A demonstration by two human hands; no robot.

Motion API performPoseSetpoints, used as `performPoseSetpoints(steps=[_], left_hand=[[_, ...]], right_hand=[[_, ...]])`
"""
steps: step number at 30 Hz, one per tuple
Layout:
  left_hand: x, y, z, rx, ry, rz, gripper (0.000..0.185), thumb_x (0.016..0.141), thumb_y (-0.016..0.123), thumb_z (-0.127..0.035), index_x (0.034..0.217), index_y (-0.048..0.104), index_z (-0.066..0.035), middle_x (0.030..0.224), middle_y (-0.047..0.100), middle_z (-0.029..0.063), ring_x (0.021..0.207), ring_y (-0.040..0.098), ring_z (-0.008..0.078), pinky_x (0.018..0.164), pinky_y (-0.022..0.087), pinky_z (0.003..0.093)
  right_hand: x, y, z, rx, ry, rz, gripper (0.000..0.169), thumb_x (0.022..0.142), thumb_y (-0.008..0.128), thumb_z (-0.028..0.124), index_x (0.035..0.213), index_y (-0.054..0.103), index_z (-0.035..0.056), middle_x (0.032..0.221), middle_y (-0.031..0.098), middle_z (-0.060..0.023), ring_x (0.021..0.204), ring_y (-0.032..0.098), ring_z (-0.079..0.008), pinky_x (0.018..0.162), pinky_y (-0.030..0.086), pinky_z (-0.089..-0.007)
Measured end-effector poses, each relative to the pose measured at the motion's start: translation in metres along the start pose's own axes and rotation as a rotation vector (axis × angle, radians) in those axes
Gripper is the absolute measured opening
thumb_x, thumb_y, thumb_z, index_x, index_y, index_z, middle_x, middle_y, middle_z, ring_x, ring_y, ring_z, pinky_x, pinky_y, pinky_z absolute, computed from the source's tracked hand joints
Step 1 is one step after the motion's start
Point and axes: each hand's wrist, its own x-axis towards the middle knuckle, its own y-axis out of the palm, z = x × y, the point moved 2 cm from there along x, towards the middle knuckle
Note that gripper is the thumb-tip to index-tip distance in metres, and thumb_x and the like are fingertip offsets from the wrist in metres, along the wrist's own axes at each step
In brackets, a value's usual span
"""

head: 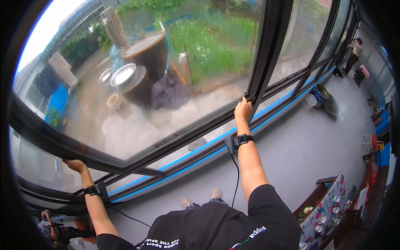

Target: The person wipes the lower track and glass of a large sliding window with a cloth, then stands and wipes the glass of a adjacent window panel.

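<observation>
Before me is a large glass pane (200, 103) in a dark window frame (187, 132). At the lower right corner of the pane, my right hand (243, 110) is closed on a dark cloth (249, 98), which touches the frame. Off to the left, my left hand (75, 165) grips the edge of the dark upright frame member, its fingers partly hidden. Both wrists carry black straps with small devices, and cables run from them towards my body.
Blue strips (215, 140) line the sill. Buckets (321, 93) and a basin (331, 104) stand on the tiled floor (287, 150). At lower right is a table with a patterned cover (326, 203) and several cups. One person (353, 54) stands far right, another (53, 228) lower left.
</observation>
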Motion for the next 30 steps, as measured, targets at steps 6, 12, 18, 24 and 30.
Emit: performPoseSetpoints(steps=[6, 12, 18, 24, 30], left_hand=[[0.0, 0.003, -0.009, 0.064, 0.083, -0.022, 0.032, 0.091, 0.027, -0.023, 0.107, 0.043, 0.0, 0.098, 0.057, 0.0208, 0.087, 0.055, 0.0349, 0.077, 0.044, 0.0379], [0.006, 0.002, 0.001, 0.053, 0.029, -0.002, 0.032, 0.09, 0.027, -0.022, 0.104, 0.044, 0.001, 0.099, 0.056, 0.0218, 0.087, 0.055, 0.0362, 0.075, 0.045, 0.04], [0.004, -0.002, 0.0, 0.144, 0.036, -0.031, 0.037, 0.091, 0.022, -0.027, 0.104, 0.045, -0.001, 0.094, 0.058, 0.0215, 0.086, 0.055, 0.0385, 0.075, 0.045, 0.0416], [0.0, 0.002, -0.014, 0.062, 0.075, -0.053, 0.027, 0.089, 0.031, -0.021, 0.1, 0.045, 0.0, 0.094, 0.058, 0.0193, 0.084, 0.056, 0.0359, 0.073, 0.045, 0.0389], [-0.001, -0.007, -0.01, 0.145, 0.206, -0.063, 0.022, 0.088, 0.035, -0.017, 0.098, 0.046, -0.001, 0.092, 0.058, 0.0179, 0.082, 0.056, 0.0339, 0.071, 0.045, 0.0385]], right_hand=[[-0.029, 0.027, -0.019, -0.047, 0.046, 0.188, 0.031, 0.082, 0.043, 0.016, 0.111, 0.052, 0.0126, 0.105, 0.05, -0.0161, 0.1, 0.048, -0.033, 0.082, 0.043, -0.0408], [-0.055, 0.036, -0.025, 0.452, -0.309, 0.718, 0.031, 0.075, 0.045, 0.013, 0.102, 0.061, 0.0056, 0.093, 0.061, -0.0193, 0.086, 0.06, -0.0265, 0.077, 0.046, -0.0322], [-0.001, 0.025, -0.078, 0.771, -0.026, 0.262, 0.03, 0.076, 0.048, 0.009, 0.102, 0.059, -0.0011, 0.096, 0.062, -0.0125, 0.085, 0.059, -0.0175, 0.076, 0.044, -0.0274], [0.026, 0.039, -0.073, 0.389, -0.09, 0.226, 0.034, 0.075, 0.045, 0.014, 0.105, 0.058, 0.0045, 0.095, 0.059, -0.0207, 0.089, 0.056, -0.0336, 0.078, 0.043, -0.036], [-0.002, 0.014, -0.052, 0.694, -0.014, 0.974, 0.024, 0.076, 0.051, 0.014, 0.092, 0.063, -0.0004, 0.073, 0.058, -0.0035, 0.067, 0.054, -0.0148, 0.06, 0.042, -0.0275]])
